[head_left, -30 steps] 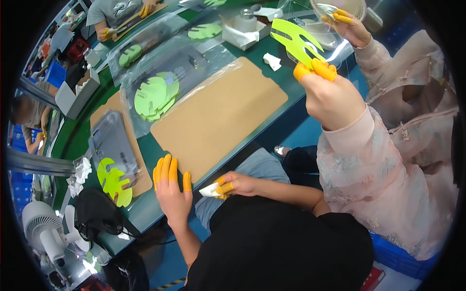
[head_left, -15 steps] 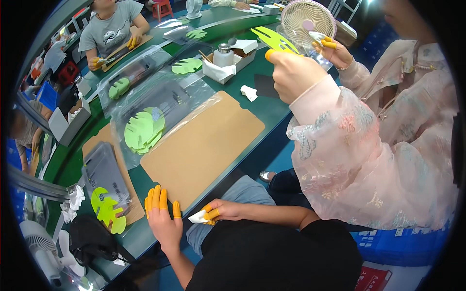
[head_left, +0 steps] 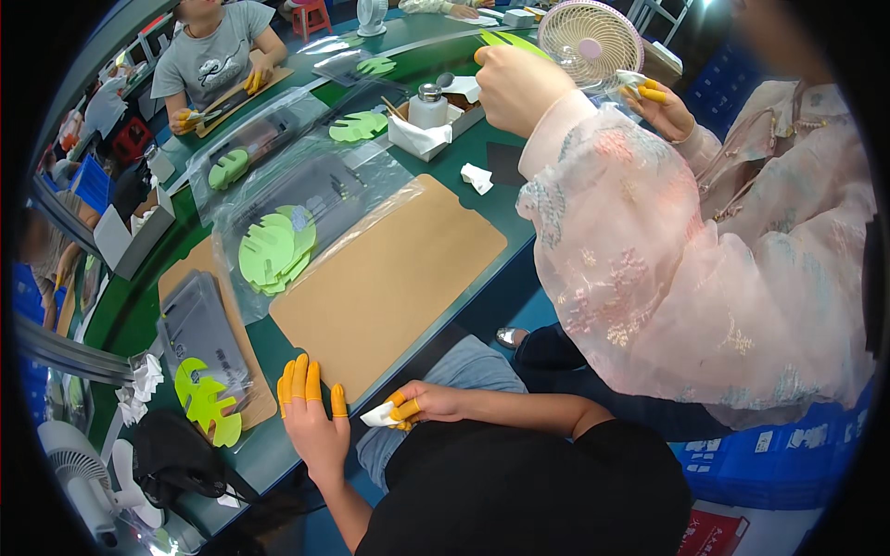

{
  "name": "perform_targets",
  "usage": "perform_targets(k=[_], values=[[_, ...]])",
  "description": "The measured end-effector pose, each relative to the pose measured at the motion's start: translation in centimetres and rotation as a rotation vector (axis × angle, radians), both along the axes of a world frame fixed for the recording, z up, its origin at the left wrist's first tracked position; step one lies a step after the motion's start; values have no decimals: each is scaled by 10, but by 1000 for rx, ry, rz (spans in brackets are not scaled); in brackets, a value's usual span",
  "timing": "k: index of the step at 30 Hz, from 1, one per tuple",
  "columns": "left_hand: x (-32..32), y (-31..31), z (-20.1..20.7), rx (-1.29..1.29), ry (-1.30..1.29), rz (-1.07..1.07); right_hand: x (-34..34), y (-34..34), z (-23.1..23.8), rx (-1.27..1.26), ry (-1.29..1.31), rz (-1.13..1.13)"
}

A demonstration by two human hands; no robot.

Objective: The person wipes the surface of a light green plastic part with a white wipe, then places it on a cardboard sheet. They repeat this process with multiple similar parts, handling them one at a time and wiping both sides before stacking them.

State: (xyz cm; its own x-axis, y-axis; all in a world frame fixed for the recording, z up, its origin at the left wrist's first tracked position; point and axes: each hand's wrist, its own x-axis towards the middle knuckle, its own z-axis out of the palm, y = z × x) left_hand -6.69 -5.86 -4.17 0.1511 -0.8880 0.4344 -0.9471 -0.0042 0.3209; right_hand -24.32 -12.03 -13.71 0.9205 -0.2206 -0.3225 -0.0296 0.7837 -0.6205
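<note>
My left hand [head_left: 313, 417], with yellow finger cots on its fingers, lies flat at the near left corner of a brown board [head_left: 389, 278]. Its fingers are stretched out, and nothing is in them. At the table's near edge, my right hand [head_left: 417, 405], also in yellow finger cots, is closed on a crumpled white wipe [head_left: 378, 415]. Beyond the board rests a stack of light green leaf-shaped pieces [head_left: 271, 250] on clear plastic film with dark sheets [head_left: 324, 199]. Left of my left hand, another green leaf-shaped piece [head_left: 206, 400] partly covers a grey plastic-wrapped pack [head_left: 206, 324].
A co-worker's pink sleeve [head_left: 621, 269] reaches over the table on the right; that person holds a green piece and a white wipe. A white box [head_left: 422, 139] holds a metal-topped bottle. Fans stand at the lower left [head_left: 79, 473] and back right [head_left: 589, 42].
The co-worker's near arm has moved left and away with the green piece, and their other hand has shifted right. Both my hands have stayed in place.
</note>
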Motion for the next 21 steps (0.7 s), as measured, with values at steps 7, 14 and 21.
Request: perform_targets(k=[7,14,21], values=[[0,0,0,-4,-4,-8,0,1,0,1,1,-5],[-2,0,2,7,-1,2,1,1,-4,20,-4,-9],[-1,1,1,7,-6,0,2,0,-7,20,-7,9]])
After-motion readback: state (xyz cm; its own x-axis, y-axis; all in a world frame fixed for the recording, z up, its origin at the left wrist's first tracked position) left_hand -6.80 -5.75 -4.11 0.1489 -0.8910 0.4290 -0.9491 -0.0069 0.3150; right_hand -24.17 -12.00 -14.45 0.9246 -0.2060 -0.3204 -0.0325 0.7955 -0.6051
